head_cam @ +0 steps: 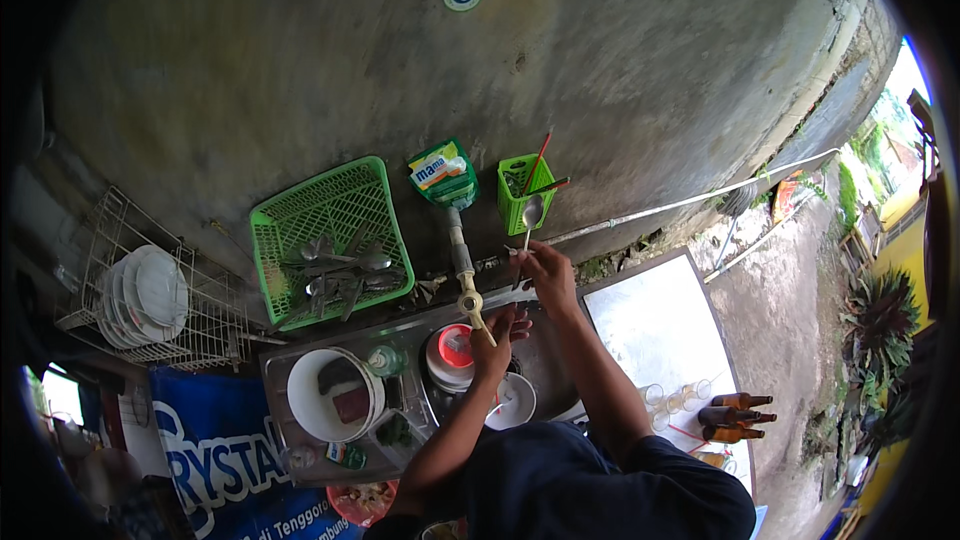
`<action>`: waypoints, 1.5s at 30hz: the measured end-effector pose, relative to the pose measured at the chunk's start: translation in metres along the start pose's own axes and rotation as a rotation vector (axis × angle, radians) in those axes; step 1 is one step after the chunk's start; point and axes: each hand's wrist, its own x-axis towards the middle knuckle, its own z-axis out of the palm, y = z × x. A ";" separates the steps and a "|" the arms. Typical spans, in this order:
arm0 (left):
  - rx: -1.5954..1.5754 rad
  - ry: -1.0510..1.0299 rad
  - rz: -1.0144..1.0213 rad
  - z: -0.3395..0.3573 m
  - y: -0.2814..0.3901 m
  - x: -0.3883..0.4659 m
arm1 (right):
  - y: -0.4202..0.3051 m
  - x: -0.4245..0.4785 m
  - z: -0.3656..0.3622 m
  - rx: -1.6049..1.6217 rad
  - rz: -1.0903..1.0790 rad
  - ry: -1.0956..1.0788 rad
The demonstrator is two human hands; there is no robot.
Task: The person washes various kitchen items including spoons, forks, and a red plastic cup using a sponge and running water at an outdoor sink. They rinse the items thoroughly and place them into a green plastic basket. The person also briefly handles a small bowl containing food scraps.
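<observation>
My right hand (551,277) grips a metal spoon (532,216), its bowl pointing up in front of a small green basket (517,210). Another thin piece, perhaps cutlery, shows at those fingers, too small to make out. My left hand (499,337) is just below the tap (470,303), fingers apart, partly covered by its pale lever or spout. Below it in the metal sink (551,360) are stacked bowls (442,360) with a red item (455,345) on top. A white bowl (516,401) with a spoon in it sits beside them.
A green basket of cutlery (337,270) hangs on the wall, left of a green detergent pouch (444,174). A wire rack (217,315) holds white plates (161,289). The white bucket (300,397) stands on the drainboard. Glasses (686,394) and brown bottles (727,416) stand at right.
</observation>
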 end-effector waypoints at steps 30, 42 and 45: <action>0.261 0.259 -0.159 -0.140 -0.090 -0.098 | 0.144 -0.118 0.058 -1.231 0.279 -0.476; 0.256 0.186 -0.224 -0.149 -0.083 -0.104 | 0.204 -0.128 0.051 -1.094 0.223 -0.493; 0.237 0.178 -0.253 -0.142 -0.077 -0.105 | 0.176 -0.140 0.040 -0.953 0.236 -0.404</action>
